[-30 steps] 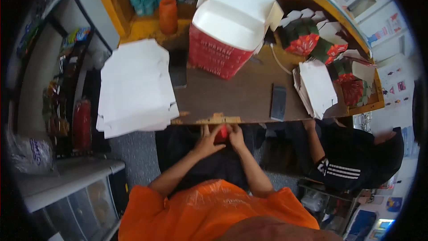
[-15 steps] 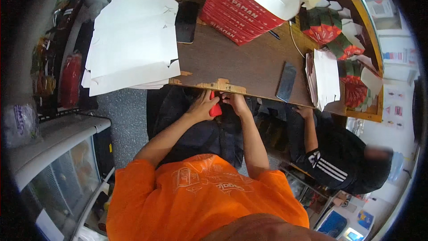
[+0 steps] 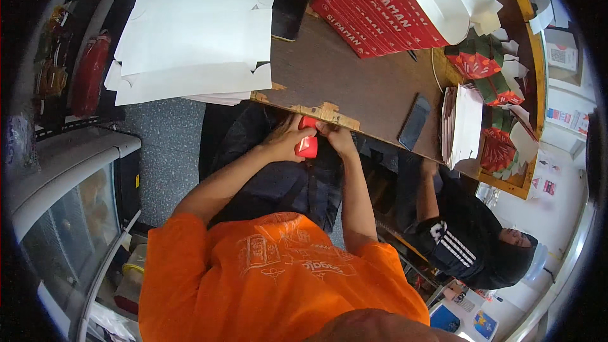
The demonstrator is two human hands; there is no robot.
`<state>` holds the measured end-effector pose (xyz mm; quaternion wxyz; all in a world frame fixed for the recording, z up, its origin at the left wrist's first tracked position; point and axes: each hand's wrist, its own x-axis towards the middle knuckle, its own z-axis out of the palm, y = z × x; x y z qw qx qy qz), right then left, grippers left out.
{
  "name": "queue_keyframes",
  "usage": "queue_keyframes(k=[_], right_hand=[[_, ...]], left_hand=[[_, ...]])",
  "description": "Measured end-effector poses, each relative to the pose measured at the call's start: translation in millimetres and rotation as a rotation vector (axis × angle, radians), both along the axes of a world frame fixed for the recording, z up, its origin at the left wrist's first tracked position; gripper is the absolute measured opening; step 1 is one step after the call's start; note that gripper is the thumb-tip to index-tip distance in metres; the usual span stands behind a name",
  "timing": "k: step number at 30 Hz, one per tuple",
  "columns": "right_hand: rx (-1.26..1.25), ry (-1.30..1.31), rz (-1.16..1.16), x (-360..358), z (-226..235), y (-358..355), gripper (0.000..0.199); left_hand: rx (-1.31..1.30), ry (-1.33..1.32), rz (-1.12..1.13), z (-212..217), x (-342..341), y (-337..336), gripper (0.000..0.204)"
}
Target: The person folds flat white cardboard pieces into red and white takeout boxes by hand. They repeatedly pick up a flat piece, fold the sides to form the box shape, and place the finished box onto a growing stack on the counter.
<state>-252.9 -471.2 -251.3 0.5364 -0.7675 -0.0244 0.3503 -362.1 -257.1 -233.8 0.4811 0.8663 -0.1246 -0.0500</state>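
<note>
just beside the brown table (image 3: 361, 82), the left hand (image 3: 283, 142) holds a red object (image 3: 307, 147) over the lap (image 3: 269, 187), fingers wrapped round it; the right hand (image 3: 339, 140) bunches its fingers at the upper end, whether gripping i cannot tell.

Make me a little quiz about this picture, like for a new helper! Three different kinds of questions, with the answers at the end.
1. Pick one: what colour is the small object in the left hand?
A) blue
B) red
C) green

2. True or false: the large white sheets lie to the right of the big stacked boxes.

3. Fill the gap: the phone beside the small white stack lies flat on the ____.

Key:
1. B, red.
2. False; they lie to the left.
3. Table.
</note>
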Motion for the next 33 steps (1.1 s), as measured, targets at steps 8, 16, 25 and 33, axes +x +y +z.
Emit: queue_keyframes(k=[8,16,25,33], right_hand=[[0.040,0.117,-0.233,2.2,18.7,11.6,0.025],[0.176,0.229,-0.467,13.0,-19.4,-23.1,0.037],[0.037,-0.120,-0.388,-9.2,-8.4,-18.5,0.023],[0.273,0.253,-0.122,-12.0,15.3,-9.5,0.028]], left_hand=[[-0.254,0.114,0.548,-20.0,18.7,2.3,0.090],[-1.324,0.757,0.751,-68.4,25.0,31.2,0.060],[-0.133,0.334,0.116,-6.5,20.0,19.2,0.049],[-0.253,0.449,0.305,-60.2,21.1,23.0,0.046]])
